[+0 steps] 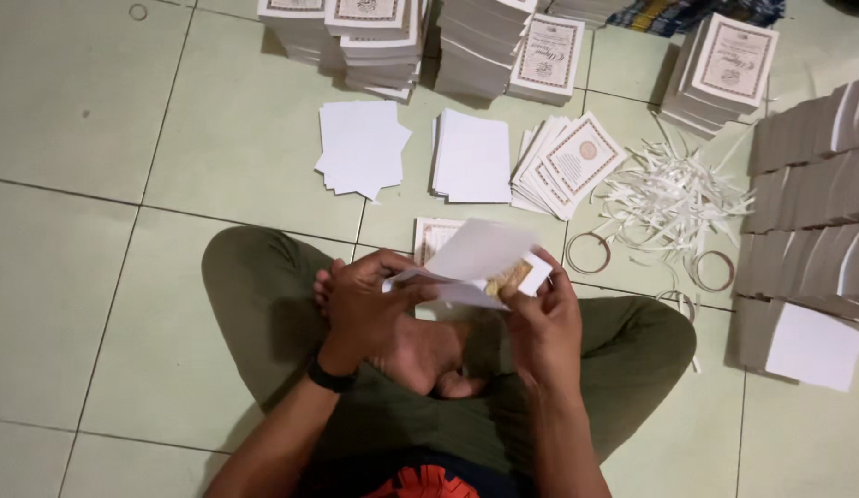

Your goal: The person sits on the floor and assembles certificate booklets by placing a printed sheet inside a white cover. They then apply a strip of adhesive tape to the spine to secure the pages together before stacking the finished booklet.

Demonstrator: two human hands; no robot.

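The person sat cross-legged on the tiled floor (88, 138), and both hands worked on a small bundle of white sheets (480, 254) held above the crossed legs. The left hand (369, 300) gripped the bundle at its left end, with the fingers curled around the edge. The right hand (545, 318) pinched the right end, where a small white card (536, 274) stuck out between thumb and fingers. One sheet of the bundle was lifted and looked blurred, so its exact position could not be told. Just behind the bundle, a printed card (429, 238) with a decorated border lay flat on the floor, partly hidden by the sheets. Farther behind the bundle lay two piles of blank white paper (360, 148) (473, 157), and to the right of them a fanned pile of printed cards (568, 164). To the right of the bundle there was a heap of white paper strips (669, 198) and some thin rings (588, 252) on the floor. Far behind the bundle stood tall stacks of printed cards (374, 37), and far to its right, rows of grey packs (808, 212) leaned together. A black band (330, 376) was on the left wrist.
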